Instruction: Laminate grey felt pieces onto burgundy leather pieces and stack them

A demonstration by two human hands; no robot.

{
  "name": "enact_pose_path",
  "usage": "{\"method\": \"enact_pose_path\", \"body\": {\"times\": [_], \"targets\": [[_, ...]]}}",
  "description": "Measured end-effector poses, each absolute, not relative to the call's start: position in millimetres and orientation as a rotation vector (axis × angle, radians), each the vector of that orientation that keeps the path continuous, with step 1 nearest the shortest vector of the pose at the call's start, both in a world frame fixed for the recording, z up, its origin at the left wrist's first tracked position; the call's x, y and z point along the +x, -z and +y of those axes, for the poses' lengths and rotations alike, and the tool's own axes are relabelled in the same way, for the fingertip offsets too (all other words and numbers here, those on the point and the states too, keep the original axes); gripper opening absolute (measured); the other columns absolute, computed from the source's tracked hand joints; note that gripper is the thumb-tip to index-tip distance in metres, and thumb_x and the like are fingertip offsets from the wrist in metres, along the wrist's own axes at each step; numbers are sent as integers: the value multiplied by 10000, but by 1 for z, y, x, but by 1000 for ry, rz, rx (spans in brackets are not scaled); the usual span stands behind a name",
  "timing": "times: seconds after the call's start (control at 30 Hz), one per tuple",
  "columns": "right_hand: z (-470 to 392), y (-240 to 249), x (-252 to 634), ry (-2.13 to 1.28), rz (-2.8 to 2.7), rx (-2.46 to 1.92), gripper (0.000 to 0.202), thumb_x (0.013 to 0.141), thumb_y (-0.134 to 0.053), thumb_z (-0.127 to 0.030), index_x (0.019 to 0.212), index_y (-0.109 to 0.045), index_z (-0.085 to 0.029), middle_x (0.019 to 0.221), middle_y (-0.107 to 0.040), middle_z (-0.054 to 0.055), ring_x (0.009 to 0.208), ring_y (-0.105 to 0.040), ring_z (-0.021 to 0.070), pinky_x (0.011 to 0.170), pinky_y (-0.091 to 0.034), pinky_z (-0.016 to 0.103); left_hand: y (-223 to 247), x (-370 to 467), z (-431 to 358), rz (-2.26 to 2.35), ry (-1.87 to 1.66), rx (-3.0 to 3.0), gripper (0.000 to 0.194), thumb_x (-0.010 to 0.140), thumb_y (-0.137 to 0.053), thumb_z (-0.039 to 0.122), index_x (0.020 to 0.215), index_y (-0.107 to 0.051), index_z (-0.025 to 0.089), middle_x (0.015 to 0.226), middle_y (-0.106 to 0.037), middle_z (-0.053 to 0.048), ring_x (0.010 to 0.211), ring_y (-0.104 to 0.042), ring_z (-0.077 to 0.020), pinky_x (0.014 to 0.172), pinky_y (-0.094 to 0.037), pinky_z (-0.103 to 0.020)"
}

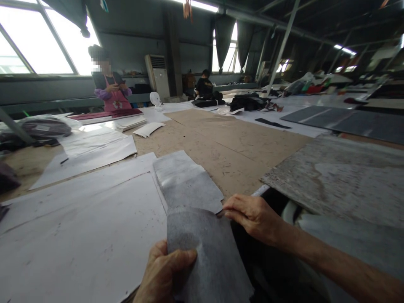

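My left hand (168,269) grips a grey sheet of thin fabric (205,252) near the table's front edge, its thumb pressed on top and the other fingers hidden underneath. The sheet hangs down toward me. Beyond it lies a lighter grey piece (187,181) with an uneven right edge, flat on the table and meeting the held sheet. My right hand (249,214) has its thumb and fingers pinched together at the right corner where the two grey pieces meet. Which layer sits in that pinch cannot be made out.
Large white sheets (82,227) cover the table at left, with brown board (227,143) beyond. A worn grey board (344,181) lies at right. Across the table stands a person in a pink apron (116,97); another person (205,86) is farther back. Dark cloth (248,102) lies heaped behind.
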State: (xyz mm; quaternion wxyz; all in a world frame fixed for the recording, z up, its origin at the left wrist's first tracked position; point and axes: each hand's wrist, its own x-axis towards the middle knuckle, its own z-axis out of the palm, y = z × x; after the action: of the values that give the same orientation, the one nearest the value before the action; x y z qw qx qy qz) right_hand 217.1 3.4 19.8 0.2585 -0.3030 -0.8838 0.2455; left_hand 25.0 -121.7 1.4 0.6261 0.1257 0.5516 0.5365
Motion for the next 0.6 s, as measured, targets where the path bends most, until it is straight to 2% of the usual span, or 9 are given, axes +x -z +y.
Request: {"method": "enact_pose_path", "body": {"times": [0.27,0.47,0.6], "targets": [[5,-2,215,-413,-2495,-594,174,849,-492,-173,968,-619,-162,915,-602,83,837,-563,169,734,-444,279,-14,27,-126,1226,-1245,258,291,477,-729,188,727,-603,108,535,-614,-33,463,-555,-177,449,-417,-253],[3,2,202,-512,-2535,-588,183,854,-449,-184,866,-631,-178,831,-592,68,784,-523,157,700,-420,269,-15,28,-125,1217,-1234,281,253,486,-732,192,692,-627,90,510,-588,-28,451,-542,-158,440,-395,-228],[5,-4,198,-744,-2485,-730,173,812,-461,-196,729,-610,-168,788,-563,64,774,-490,161,728,-385,287,-15,27,-126,1221,-1236,263,251,469,-736,195,668,-618,97,508,-588,-28,455,-550,-170,447,-396,-236]]}}
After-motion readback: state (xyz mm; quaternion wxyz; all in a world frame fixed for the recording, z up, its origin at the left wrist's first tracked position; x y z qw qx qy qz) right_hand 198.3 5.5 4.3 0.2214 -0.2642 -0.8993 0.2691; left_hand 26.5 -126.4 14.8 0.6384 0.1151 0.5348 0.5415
